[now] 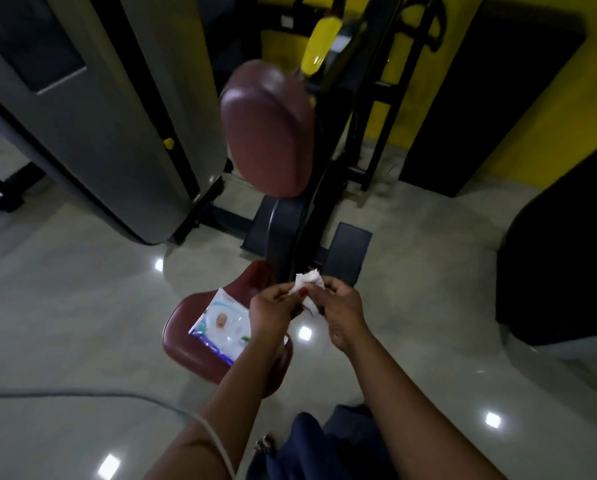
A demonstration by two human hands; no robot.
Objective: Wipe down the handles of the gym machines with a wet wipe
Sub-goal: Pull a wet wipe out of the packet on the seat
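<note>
Head camera view, looking steeply down in a gym; much of the upper part was blurred.

Near the centre, a crumpled white wet wipe [309, 281] was held up between both hands, above the front edge of a machine seat. The left hand [273, 306] was curled, its fingers [285, 295] and thumb pinching the left side of the wipe; a red-painted nail was seen against the white. The right hand [342, 311] was likewise curled, its fingertips closed on the right side of the wipe. Both bare forearms were seen reaching in from the bottom edge.

Just below and left of the hands, a flat pack of wipes [221, 323], white and blue with a printed picture, was lying on the maroon padded seat [189, 355]. The pack was partly covered by the left wrist.

Beyond the hands, a maroon back pad [266, 129] was seen on the black frame of the machine, with two dark footplates [347, 254] at its base. A yellow padded part [319, 45] was seen above the back pad, too blurred to be identified further. To the left, a tall grey weight-stack housing [117, 133] was standing on the glossy pale floor [65, 306], where ceiling lights were reflected. A yellow wall [567, 116] was seen behind.

At the bottom, a thin grey cable [117, 397] was seen crossing the left forearm, and dark blue clothing [325, 445] and a foot [264, 445] were visible.
</note>
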